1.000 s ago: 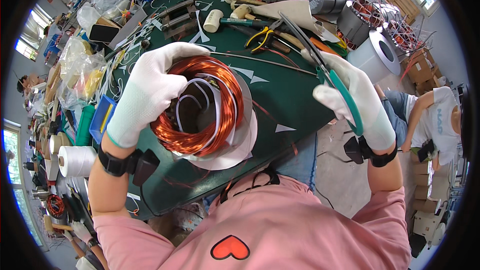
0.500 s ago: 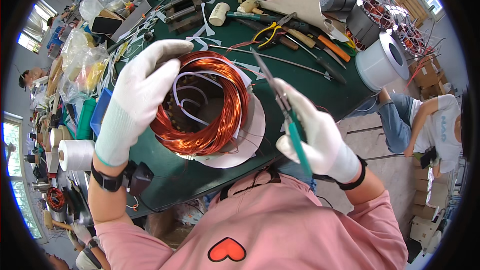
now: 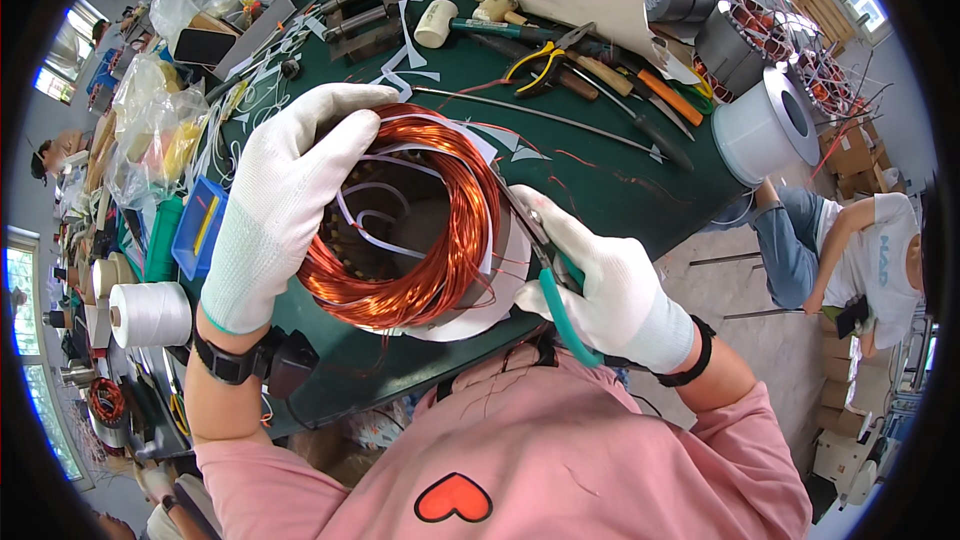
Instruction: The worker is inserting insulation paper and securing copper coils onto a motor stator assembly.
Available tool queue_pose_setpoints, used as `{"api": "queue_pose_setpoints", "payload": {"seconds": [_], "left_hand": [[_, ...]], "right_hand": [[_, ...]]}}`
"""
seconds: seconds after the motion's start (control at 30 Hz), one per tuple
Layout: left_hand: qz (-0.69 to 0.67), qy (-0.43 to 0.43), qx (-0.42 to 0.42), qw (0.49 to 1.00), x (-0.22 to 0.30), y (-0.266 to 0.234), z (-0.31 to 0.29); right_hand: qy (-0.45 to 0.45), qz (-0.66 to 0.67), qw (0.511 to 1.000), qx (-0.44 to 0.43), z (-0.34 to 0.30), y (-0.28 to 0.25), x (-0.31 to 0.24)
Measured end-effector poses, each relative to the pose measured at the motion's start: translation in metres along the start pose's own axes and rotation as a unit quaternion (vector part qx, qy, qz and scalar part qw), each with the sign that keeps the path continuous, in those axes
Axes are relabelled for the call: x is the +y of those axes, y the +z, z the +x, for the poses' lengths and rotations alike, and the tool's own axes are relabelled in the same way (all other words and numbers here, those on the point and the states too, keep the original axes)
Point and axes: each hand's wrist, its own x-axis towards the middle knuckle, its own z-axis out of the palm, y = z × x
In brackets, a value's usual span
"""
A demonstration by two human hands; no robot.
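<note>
A stator with a thick ring of copper winding (image 3: 472, 215) sits on the bench in front of me, tilted toward me. White insulating strips curl inside its opening, and a white round piece (image 3: 470, 325) shows beneath it. My gloved left hand (image 3: 290, 185) is closed over the winding's upper left rim, thumb toward the opening. In my gloved right hand (image 3: 620, 290) are green-handled scissors (image 3: 556, 305), their blades pointing up and left against the winding's right side. The blade tips are partly hidden there. Thin loose wires hang at the winding's lower right.
Beyond the stator lie a white-headed mallet (image 3: 436, 24), yellow-handled pliers (image 3: 545, 65) and a long metal rod (image 3: 530, 110). A white spool (image 3: 765, 130) stands at the right edge; a blue tray (image 3: 200, 228) and thread spool (image 3: 150, 315) are left. Another person (image 3: 860, 260) sits at right.
My right hand has brought the scissors down and left, from above the bench to the winding's right side. My left hand stays on the rim, shifted slightly right.
</note>
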Motion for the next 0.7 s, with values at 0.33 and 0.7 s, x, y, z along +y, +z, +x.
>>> {"api": "queue_pose_setpoints", "payload": {"seconds": [0.33,0.7], "left_hand": [[-0.029,0.012,-0.027,0.999,-0.002,-0.002,0.005],[-0.006,0.091,-0.147,0.985,-0.009,-0.012,0.025]], "right_hand": [[-0.026,-0.110,0.993,-0.019,0.030,-0.042,-0.009],[-0.172,-0.305,0.936,-0.019,0.043,-0.077,-0.011]]}}
